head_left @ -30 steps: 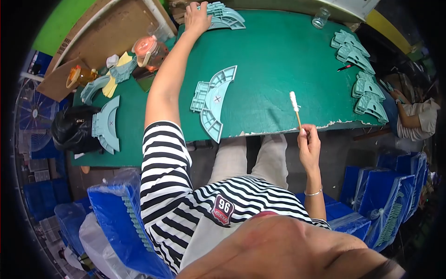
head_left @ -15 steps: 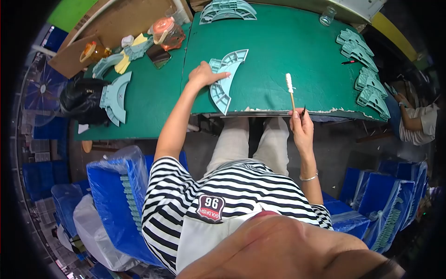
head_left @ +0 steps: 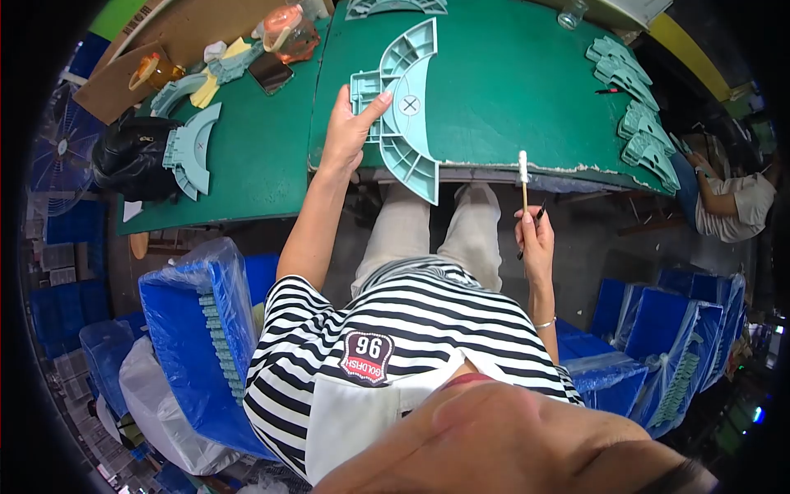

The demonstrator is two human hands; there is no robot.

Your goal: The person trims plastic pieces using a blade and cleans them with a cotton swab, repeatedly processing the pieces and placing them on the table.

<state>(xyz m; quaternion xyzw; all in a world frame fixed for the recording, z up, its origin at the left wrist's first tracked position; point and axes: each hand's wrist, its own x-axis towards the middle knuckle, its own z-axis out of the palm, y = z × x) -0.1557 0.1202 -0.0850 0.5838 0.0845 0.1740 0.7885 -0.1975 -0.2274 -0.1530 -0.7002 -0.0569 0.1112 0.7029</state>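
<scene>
Where the green counter (head_left: 510,99) spreads ahead of the left hand (head_left: 350,136) and the right hand (head_left: 536,239), a black bag (head_left: 132,160) sits well out on the left hand's outer side, a loose teal piece (head_left: 195,156) against it. Stacked teal pieces (head_left: 646,136) lie farther forward than the right hand, on its outer side.

The curved teal piece (head_left: 411,125) is in the left hand and reaches inward from it, farther forward than the right hand. Its long axis runs roughly fore and aft, the near end projecting past the counter's edge, the hollow side turned toward the right hand's side. The left hand, much the nearer, is partly closed, thumb over the face, other fingers mostly hidden; I cannot tell whether the counter bears any of the weight.

The right hand's fingers pinch a cotton-tipped swab (head_left: 524,189), its white end forward and apart from the curved teal piece. A black pen-like object (head_left: 541,212) sits among those fingers. Smallest, an X mark (head_left: 410,104) shows just inward of the left thumb.
</scene>
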